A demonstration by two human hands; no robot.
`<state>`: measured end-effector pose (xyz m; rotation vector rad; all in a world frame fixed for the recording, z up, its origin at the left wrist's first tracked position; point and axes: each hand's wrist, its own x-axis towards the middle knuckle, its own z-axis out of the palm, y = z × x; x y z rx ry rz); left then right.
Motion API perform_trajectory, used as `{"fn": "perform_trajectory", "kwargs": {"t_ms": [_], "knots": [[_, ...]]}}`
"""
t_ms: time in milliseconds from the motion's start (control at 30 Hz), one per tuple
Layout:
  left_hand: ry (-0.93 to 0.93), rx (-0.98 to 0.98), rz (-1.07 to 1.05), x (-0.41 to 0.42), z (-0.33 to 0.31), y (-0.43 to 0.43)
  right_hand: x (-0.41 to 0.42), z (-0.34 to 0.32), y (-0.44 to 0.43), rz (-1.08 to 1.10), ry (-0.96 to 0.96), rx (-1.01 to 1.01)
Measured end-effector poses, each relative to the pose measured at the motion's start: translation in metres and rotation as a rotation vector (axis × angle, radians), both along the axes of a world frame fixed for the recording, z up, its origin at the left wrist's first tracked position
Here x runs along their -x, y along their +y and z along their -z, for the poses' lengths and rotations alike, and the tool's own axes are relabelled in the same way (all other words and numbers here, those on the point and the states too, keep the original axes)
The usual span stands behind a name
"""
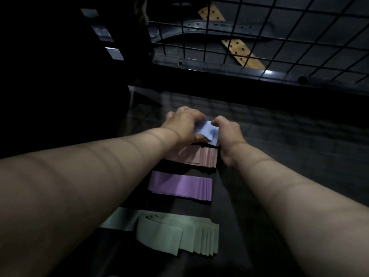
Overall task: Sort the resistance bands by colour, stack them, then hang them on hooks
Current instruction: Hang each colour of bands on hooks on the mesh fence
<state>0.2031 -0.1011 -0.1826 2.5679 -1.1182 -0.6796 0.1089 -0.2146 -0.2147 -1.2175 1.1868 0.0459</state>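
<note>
Pinching blue bands (206, 130) with curled left grip (184, 124) and right grip (229, 134), beyond pink stack (199, 156), toward far edge of surface (279, 156).

near stack (175, 234), middle stack (179, 185) behind it, far stack (197, 156) behind that, held bands (207, 131) beyond, wire grid (279, 37) rearmost

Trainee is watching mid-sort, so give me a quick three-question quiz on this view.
1. Order near to far: pink stack, purple stack, green stack.
2. The left hand and right hand grip: A blue bands; B pink stack; C nothing.
3. True or false: the purple stack touches the green stack.
Key: 1 green, purple, pink; 2 A; 3 false.
</note>
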Motion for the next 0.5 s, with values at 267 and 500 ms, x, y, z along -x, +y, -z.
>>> {"fn": "perform_trajectory", "kwargs": {"t_ms": [267, 500], "knots": [[-0.038, 0.065, -0.018, 0.004, 0.006, 0.001, 0.017, -0.012, 0.003, -0.109, -0.05, 0.116], [-0.1, -0.033, 0.116, 0.0, -0.002, 0.006, 0.044, -0.012, -0.01, -0.255, -0.181, 0.358]]}}
